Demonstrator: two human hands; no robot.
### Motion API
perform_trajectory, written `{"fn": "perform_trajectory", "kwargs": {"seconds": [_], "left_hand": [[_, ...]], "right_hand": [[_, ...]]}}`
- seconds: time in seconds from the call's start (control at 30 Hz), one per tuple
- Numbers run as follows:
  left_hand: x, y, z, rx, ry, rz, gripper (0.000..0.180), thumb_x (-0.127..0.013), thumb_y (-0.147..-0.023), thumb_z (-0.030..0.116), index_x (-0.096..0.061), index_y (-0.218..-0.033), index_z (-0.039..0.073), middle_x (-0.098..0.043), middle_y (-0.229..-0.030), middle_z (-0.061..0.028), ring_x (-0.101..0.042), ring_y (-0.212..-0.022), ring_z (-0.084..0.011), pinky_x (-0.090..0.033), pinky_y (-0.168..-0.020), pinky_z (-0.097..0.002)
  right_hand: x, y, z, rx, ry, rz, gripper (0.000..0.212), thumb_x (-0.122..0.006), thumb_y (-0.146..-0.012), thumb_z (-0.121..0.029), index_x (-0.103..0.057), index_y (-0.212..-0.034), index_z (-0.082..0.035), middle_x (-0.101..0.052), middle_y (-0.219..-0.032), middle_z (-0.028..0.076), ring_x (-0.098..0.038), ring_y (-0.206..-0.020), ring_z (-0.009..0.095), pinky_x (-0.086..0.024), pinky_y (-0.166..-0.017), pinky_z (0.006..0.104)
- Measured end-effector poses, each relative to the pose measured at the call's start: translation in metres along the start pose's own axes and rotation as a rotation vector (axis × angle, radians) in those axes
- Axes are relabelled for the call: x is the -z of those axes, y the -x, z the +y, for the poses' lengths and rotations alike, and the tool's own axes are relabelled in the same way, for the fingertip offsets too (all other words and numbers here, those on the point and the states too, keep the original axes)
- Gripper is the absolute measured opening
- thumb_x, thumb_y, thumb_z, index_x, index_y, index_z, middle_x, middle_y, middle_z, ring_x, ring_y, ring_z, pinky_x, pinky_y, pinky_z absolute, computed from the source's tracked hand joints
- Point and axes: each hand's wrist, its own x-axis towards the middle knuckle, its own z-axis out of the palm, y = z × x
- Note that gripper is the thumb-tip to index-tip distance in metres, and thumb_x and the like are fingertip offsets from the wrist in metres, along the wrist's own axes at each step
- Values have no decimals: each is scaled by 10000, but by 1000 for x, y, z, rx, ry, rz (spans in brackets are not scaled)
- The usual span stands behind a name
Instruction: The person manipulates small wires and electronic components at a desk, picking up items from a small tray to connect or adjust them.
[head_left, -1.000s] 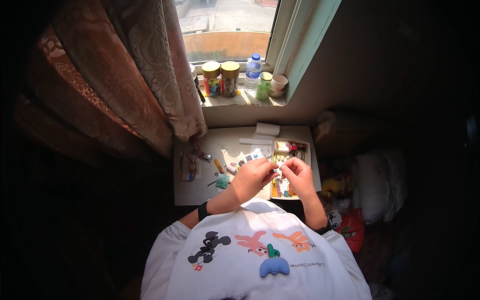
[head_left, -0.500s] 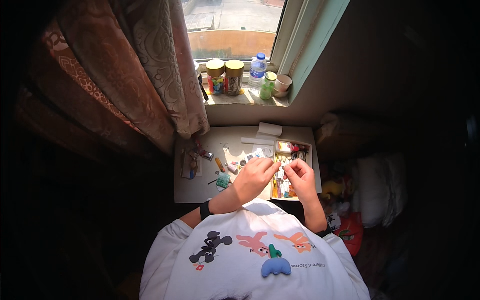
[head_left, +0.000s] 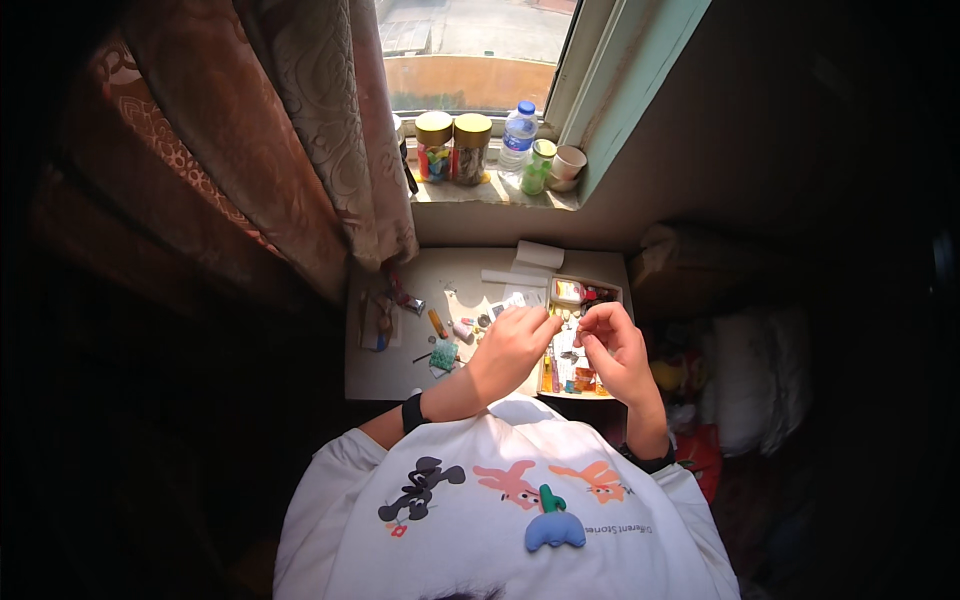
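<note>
My left hand (head_left: 512, 348) is over the table at the left side of a shallow open box (head_left: 580, 397), its thumb and fingertips pinched together. What sits in that pinch is too small to make out. Above the box, my right hand (head_left: 622, 352) has its thumb and curled fingers close together, and any tiny thing between them cannot be told. A small gap separates the two sets of fingertips. Under the hands, the box holds a white bottle (head_left: 568, 291), orange and yellow pieces (head_left: 585, 378) and other small items, partly hidden by my right hand.
On the white table (head_left: 400, 385) lie a teal patterned piece (head_left: 444, 356), an orange-yellow stick (head_left: 437, 322), a pale spool (head_left: 461, 329) and a white roll (head_left: 540, 254). Jars (head_left: 471, 150), a water bottle (head_left: 518, 138) and a cup (head_left: 569, 163) stand on the sill. A curtain (head_left: 310, 130) hangs left.
My right hand has moved slightly right and turned, widening the gap between the hands. My left hand stays almost in place, still pinched. The view has shifted a little.
</note>
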Motion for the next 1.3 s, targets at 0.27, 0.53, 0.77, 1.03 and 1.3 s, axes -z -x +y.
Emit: {"fn": "perform_trajectory", "kwargs": {"seconds": [0.27,0.53,0.77,1.03,1.3], "left_hand": [[-5,-5,5,88,215,123,181,-588,-760,20,-561,-940,19,-515,-749,-109,-522,-684,-292,-426,-623,-368],[-8,-6,5,108,283,165,129,-589,-787,31,-564,-914,21,-517,-742,-114,-520,-667,-297,-431,-599,-372],[-11,-4,5,140,318,170,113,-590,-797,45,-565,-903,15,-526,-749,-124,-533,-671,-308,-439,-596,-373],[-13,-2,5,179,371,168,107,-592,-800,38,-574,-900,4,-529,-746,-131,-536,-661,-310,-438,-581,-364],[-12,-2,7,234,370,161,101,-591,-803,18,-582,-903,9,-536,-734,-128,-537,-635,-281,-431,-562,-336]], "right_hand": [[-2,-15,-20,173,255,-30,292,-484,-754,109,-544,-1018,-3,-574,-832,97,-586,-708,122,-475,-631,229],[1,-30,-22,249,294,-80,325,-489,-738,128,-560,-1022,-13,-579,-833,90,-586,-697,112,-460,-616,206],[3,-30,-9,163,132,21,283,-502,-773,105,-560,-1025,-12,-579,-851,64,-579,-737,94,-453,-641,202],[15,-27,3,47,-250,122,167,-525,-855,15,-533,-1017,-25,-570,-875,17,-524,-723,42,-380,-550,161],[22,-19,3,85,-419,111,159,-526,-840,25,-527,-992,-18,-585,-809,61,-474,-610,40,-353,-503,168]]}}
